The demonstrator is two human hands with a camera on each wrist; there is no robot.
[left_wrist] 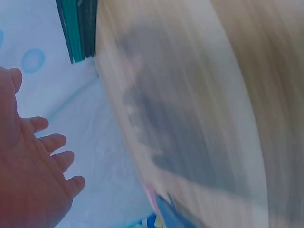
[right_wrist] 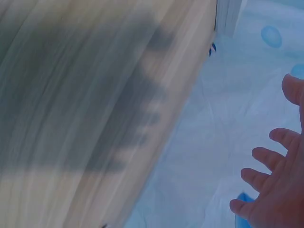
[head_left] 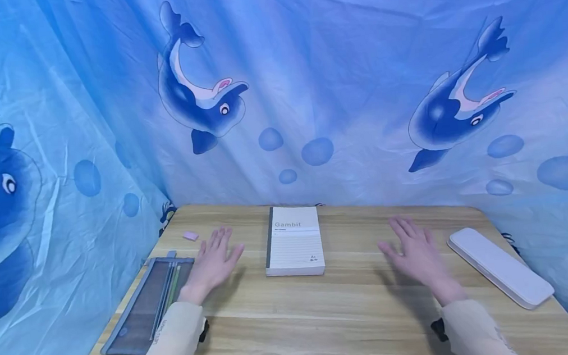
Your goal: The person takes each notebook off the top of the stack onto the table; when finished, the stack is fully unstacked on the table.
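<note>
My left hand (head_left: 213,265) hovers over the table's left side with fingers spread, holding nothing. It overlaps the right edge of a dark mesh zip pouch (head_left: 140,303) in the head view; pencils (head_left: 172,283) show through the mesh. Just beyond those fingertips lies a small pink eraser (head_left: 190,236). A thick notebook (head_left: 296,244) marked "Gambit", white with a dark spine, lies between the hands. On the right, my other hand (head_left: 417,253) is also spread above the wood with nothing in it. Beside it rests a long white case (head_left: 500,267). Both wrist views show straight fingers and hand shadows on the wood.
The light wooden table (head_left: 298,334) reaches back to a blue curtain (head_left: 336,82) printed with dolphins and bubbles. That curtain also hangs along the left and right sides. Dark wristbands (head_left: 439,330) show at the pale sleeves.
</note>
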